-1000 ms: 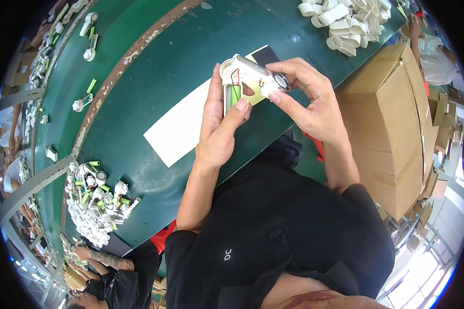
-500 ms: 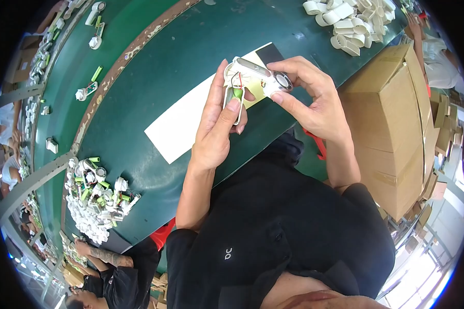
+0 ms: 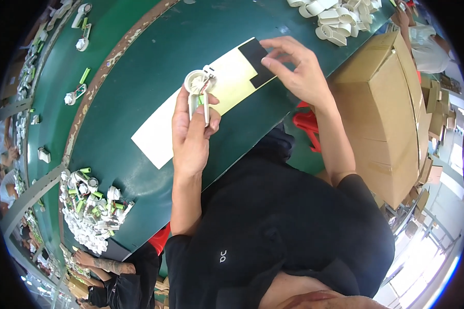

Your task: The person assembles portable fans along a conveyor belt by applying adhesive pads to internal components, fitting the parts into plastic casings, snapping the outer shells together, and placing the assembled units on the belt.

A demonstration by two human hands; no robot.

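Observation:
In my left hand (image 3: 190, 139) is a white mini-fan housing (image 3: 195, 82), held upright with the thumb across its handle. Its round head shows pale blades, red and dark wires and a small white part at its upper right. A green battery sits in the handle, partly behind my thumb. My right hand (image 3: 301, 69) is apart from the housing, fingers curved and spread with nothing visible in them. Its fingertips hover by the black patch (image 3: 258, 59) at the right end of a long white and yellowish sheet (image 3: 155, 139), which lies beneath the housing.
White plastic shells (image 3: 340, 18) are heaped at the far right. Left of me lies a pile of fan parts with green batteries (image 3: 95, 206). A conveyor (image 3: 57, 134) carries scattered parts behind a worn rim. A large cardboard box (image 3: 376, 108) stands right; a co-worker's arm (image 3: 108, 265) shows lower left.
My right hand has let go of the white piece with a round ring and moved up, away from my left hand. My left hand has shifted left with the housing, its round head now showing.

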